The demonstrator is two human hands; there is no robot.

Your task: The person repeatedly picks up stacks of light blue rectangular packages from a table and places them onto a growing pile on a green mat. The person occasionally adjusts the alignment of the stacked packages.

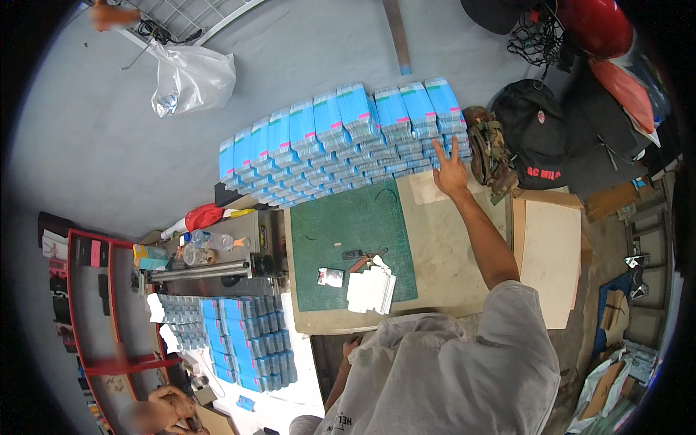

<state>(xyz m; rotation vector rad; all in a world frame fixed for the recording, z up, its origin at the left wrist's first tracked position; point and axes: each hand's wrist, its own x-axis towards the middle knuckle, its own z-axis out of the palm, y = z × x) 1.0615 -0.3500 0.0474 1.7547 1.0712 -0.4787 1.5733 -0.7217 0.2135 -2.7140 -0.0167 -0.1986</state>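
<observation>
My right arm reaches out over the table [471, 268]. Two fingers of my right hand [451, 172] are stretched apart in a V, the others look folded, and nothing is held. Its fingertips are at the right end of a long stack of blue-and-white packets [312, 134], banded in bundles; I cannot tell whether they touch. My left hand [352, 346] hangs low by the near table edge, its fingers mostly hidden. Between my hands lies a green cutting mat [326, 246] bearing white cards [371, 288], a small pack [330, 277] and a dark key fob [351, 254].
More blue bundles [243, 337] stand on a white surface to the left, near a metal rail [199, 272] and plastic bottles [210, 241]. Black bags [533, 130] and a cardboard box [547, 254] sit at right. Another person [170, 406] is at lower left, beside red shelves [90, 304].
</observation>
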